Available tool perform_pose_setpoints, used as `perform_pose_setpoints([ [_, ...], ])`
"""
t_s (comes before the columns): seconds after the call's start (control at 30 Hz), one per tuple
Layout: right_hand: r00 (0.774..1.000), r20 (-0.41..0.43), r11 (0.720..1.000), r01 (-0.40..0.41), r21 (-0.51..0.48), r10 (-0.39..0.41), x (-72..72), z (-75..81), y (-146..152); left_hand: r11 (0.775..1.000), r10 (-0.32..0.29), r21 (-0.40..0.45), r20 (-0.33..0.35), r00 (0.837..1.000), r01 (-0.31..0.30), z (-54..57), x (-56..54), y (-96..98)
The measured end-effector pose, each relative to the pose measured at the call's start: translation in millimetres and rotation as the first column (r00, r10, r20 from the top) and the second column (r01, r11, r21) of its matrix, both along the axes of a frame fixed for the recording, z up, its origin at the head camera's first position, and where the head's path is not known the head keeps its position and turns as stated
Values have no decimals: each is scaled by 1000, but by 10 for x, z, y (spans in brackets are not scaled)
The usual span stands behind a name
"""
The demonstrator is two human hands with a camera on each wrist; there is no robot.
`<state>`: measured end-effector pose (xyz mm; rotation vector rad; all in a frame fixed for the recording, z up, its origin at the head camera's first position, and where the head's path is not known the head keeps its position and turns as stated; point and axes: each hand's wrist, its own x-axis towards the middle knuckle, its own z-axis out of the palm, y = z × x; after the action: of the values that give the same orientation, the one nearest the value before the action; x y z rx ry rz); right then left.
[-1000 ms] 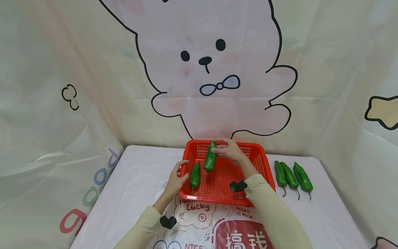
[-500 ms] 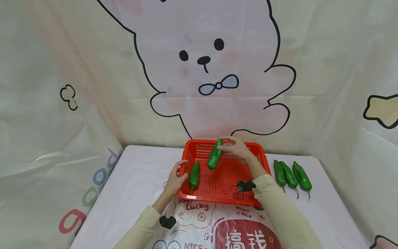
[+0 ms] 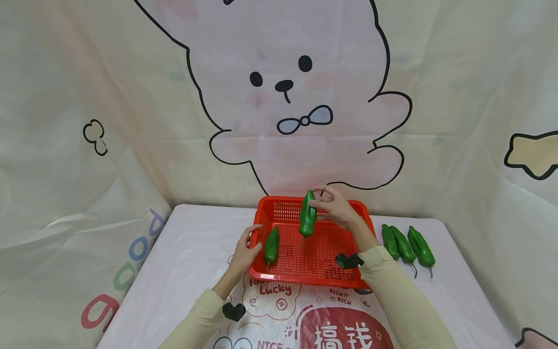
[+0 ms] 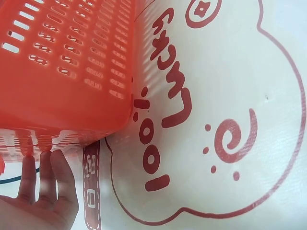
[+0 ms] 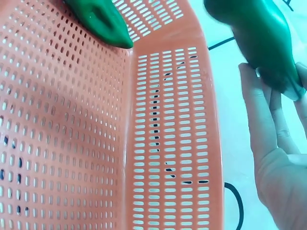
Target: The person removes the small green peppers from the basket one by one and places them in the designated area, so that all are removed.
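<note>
My right hand (image 3: 337,209) pinches a green chili pepper (image 3: 307,215) near its tapered end and holds it upright above the red basket (image 3: 322,281). In the right wrist view that pepper (image 5: 261,38) hangs between thumb and fingers, past the basket's rim. A second green pepper (image 3: 271,247) lies inside the basket along its left side. My left hand (image 3: 244,249) is at the basket's left side. In the left wrist view its extended fingertips (image 4: 45,160) touch the perforated outer wall; the thumb is out of that view.
Several more green peppers (image 3: 405,245) lie in a row on the white table (image 3: 440,300), right of the basket. A printed curtain (image 3: 305,160) hangs close behind the basket, with cloth walls on both sides.
My right hand has moved right and slightly up with the pepper, which has swung closer to vertical. My left hand stays at the basket's left side.
</note>
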<state>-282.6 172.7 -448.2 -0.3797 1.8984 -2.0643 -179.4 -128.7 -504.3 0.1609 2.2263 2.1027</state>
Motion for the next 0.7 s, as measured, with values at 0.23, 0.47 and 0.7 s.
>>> perform_pose_setpoints([
  [0.23,1000,-10,999,-13,34,13,60,47,33,1000,-7,-8,3,1000,7,-12,-4,-5],
  [0.47,997,-70,997,-29,68,34,116,56,79,1000,-7,-2,1,1000,7,-19,-5,2],
  [0.7,993,-113,997,-11,83,20,183,87,141,1000,-6,12,12,1000,6,-15,1,5],
])
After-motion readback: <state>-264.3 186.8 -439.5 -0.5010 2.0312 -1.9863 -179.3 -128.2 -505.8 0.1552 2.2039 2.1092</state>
